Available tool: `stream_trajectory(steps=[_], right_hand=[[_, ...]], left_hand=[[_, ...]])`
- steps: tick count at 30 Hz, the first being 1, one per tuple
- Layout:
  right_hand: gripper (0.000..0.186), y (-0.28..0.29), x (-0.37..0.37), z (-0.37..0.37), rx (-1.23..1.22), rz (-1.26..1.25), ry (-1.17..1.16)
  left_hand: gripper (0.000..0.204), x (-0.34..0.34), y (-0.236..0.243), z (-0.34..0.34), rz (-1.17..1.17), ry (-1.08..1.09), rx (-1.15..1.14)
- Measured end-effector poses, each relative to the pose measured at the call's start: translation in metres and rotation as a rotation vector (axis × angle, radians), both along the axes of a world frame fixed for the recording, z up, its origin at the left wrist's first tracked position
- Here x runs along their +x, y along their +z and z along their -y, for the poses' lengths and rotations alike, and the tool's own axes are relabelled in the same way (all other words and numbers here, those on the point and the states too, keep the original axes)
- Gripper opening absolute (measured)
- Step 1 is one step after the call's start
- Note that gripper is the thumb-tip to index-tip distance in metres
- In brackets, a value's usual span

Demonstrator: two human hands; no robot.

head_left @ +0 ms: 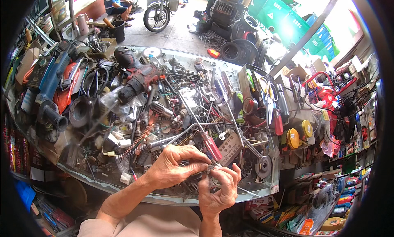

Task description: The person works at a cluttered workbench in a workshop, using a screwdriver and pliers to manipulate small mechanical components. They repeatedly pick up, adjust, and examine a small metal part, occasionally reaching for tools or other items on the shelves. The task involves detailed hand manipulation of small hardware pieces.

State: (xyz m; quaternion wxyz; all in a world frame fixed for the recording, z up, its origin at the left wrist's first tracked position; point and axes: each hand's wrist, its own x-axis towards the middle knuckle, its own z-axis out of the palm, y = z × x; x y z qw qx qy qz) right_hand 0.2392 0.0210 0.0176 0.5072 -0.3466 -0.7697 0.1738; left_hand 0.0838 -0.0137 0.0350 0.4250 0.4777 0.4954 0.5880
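Over the near edge of the bench, my left hand (174, 165) and my right hand (219, 188) meet fingertip to fingertip. Both are closed in a pinch on a small, dark, metallic-looking piece, mostly covered by the fingers, whose kind I cannot make out. Just beyond the fingertips lies a screwdriver with a red handle (211, 146), beside a tan plate with printed characters (231, 146). Coiled springs (139, 140) and a dense heap of small metal parts spread to the left of and beyond my hands.
A cordless drill (137, 79) rests on the heap at the far left, near a blue angle grinder (57, 77). A metal box of tools (248, 87) stands at the right. Yellow round tins (293, 138) sit beyond it. Tyres (240, 50) and a motorcycle wheel (156, 18) are farther off, with a seated person (117, 5).
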Motion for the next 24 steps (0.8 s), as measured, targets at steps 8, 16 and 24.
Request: stream_trajectory(steps=[8, 16, 24], right_hand=[[0.024, -0.0069, 0.0008, 0.0004, -0.023, -0.033, -0.007], [0.021, -0.0032, 0.002, 0.0007, -0.049, -0.022, -0.002], [0.016, -0.0008, 0.0042, -0.0011, -0.066, -0.003, 0.011]], left_hand=[[0.014, 0.0022, 0.0014, 0.0006, 0.164, -0.007, -0.104], [0.014, 0.0019, -0.0018, 0.0002, 0.145, -0.031, -0.053], [0.014, 0.0006, -0.0018, 0.0007, 0.124, -0.057, -0.006]])
